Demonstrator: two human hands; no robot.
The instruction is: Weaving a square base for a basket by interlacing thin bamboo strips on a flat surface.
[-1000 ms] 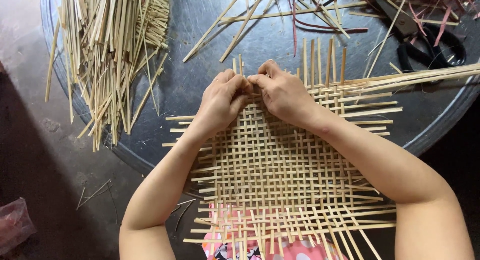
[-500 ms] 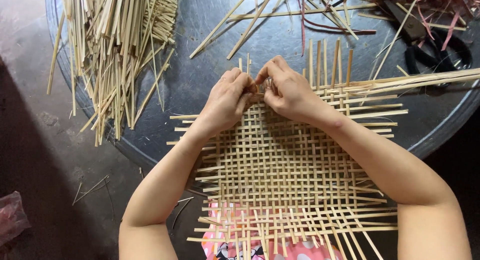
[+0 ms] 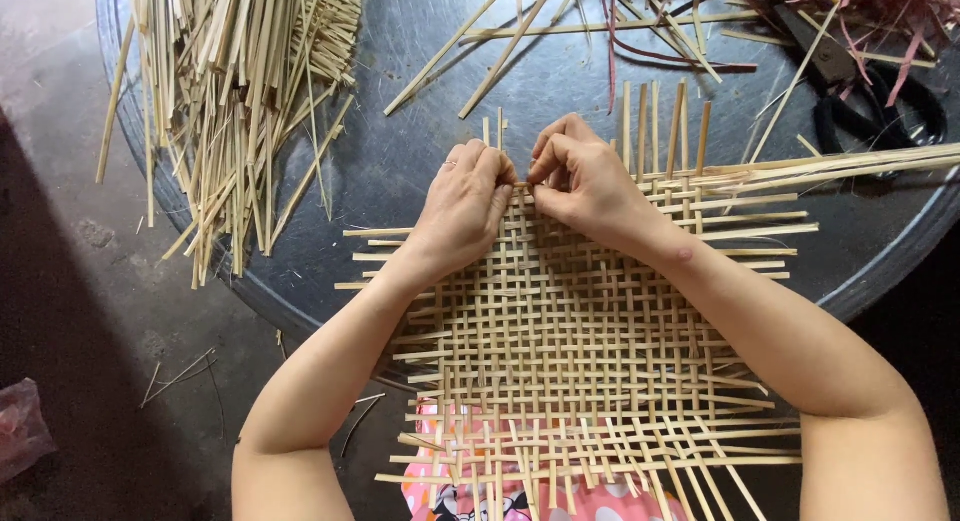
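A matt, pale woven mat (image 3: 560,341) of thin bamboo-like strips lies on the dull, smooth grey metal tray (image 3: 420,171).

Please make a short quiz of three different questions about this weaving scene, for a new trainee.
1. True or false: both hands work at the far edge of the woven mat.
2. Where is the loose pile of strips? A) left of the mat B) on the mat C) under the arms
3. Fill in: the black scissors lie at the far ____ of the round tray.

Key:
1. True: left hand and right hand pinch strips there.
2. A
3. right
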